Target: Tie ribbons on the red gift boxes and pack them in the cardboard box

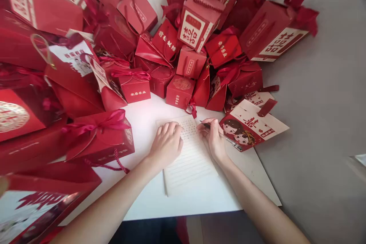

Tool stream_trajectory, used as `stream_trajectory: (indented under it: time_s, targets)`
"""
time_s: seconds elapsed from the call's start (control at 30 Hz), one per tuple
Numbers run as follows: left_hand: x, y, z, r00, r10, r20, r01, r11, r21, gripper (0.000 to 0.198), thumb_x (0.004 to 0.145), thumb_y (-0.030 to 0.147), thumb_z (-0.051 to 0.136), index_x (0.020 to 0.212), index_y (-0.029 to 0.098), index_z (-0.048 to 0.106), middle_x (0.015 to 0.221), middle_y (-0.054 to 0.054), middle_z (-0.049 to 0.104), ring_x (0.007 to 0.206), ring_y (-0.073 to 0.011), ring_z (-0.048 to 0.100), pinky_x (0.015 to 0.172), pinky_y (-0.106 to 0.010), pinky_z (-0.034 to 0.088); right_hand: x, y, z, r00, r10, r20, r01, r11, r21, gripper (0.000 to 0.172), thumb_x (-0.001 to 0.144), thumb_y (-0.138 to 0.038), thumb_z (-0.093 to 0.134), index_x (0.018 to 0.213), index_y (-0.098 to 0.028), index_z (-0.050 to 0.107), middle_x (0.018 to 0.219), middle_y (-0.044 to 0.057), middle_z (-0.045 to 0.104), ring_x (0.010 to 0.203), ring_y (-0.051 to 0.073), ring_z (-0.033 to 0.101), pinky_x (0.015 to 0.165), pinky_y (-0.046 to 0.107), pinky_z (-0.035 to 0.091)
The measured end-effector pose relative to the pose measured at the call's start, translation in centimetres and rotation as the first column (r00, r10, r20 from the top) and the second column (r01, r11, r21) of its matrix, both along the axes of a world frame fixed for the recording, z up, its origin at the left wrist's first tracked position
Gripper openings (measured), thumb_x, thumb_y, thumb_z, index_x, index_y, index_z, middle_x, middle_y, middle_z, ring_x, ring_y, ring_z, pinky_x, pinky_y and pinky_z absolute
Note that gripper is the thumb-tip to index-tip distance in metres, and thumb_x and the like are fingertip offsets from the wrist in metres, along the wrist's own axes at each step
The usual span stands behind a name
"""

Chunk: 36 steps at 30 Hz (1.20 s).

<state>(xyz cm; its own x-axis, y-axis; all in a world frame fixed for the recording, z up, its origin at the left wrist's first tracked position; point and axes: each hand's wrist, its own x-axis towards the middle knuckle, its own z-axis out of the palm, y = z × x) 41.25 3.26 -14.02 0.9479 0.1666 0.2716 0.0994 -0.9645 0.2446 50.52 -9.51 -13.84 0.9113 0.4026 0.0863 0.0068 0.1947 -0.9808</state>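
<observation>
A lined notebook [190,167] lies on the white table, with rows of small handwriting on the upper part of its page. My left hand [168,141] rests palm down on the page's left side, its fingers loosely bent and nothing visible in them. At the upper right of the page, my right hand [213,139] grips a pen [233,143] with a dark tip and a clear patterned barrel. The tip points up and left, close to the written lines. Whether it touches the paper I cannot tell.
Red gift boxes [180,89] with ribbons and cords crowd the table's back. More stand at the left, including a ribbon-tied box [100,137] near my left forearm. A cartoon-couple gift bag [246,126] sits just right of my right hand. The white table [206,202] ends before my body.
</observation>
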Motion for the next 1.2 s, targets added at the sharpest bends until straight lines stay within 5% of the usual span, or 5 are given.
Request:
stream_trajectory:
  time_s: [0.2,0.4,1.2]
  targets:
    - [0.02,-0.09,0.07,1.0,0.002,-0.001,-0.002,1.0,-0.013,0.021,0.08,0.013,0.042,0.097,0.016,0.053,0.104,-0.009,0.055,0.097,-0.0246,0.05,0.08,-0.038,0.038,-0.76,-0.01,0.05,0.997,-0.014,0.077,0.034,0.965,-0.259,0.025,0.078,-0.039,0.061,0.074,-0.022,0.042,0.055,-0.005,0.055,0.052,0.012,0.051,0.051,0.023,0.039]
    - [-0.1,-0.28,0.03,1.0,0.003,0.012,-0.003,1.0,-0.01,0.02,0.08,0.013,0.042,0.096,0.016,0.053,0.104,-0.009,0.056,0.097,-0.0248,0.05,0.08,-0.038,0.037,-0.6,-0.23,0.31,0.958,0.031,0.285,0.129,0.841,-0.526,0.039,0.078,-0.034,0.058,0.05,-0.02,0.036,0.042,-0.007,0.038,0.043,0.008,0.034,0.045,0.022,0.028]
    - [-0.07,-0.32,-0.16,1.0,-0.003,-0.017,0.003,1.0,-0.026,0.021,0.082,0.014,0.04,0.099,0.015,0.053,0.103,-0.01,0.055,0.098,-0.0259,0.048,0.08,-0.039,0.037,-0.77,-0.13,0.43,0.937,0.068,0.341,0.163,0.779,-0.605,0.034,0.076,-0.025,0.054,0.049,-0.02,0.034,0.042,-0.007,0.035,0.042,0.007,0.029,0.043,0.022,0.025]
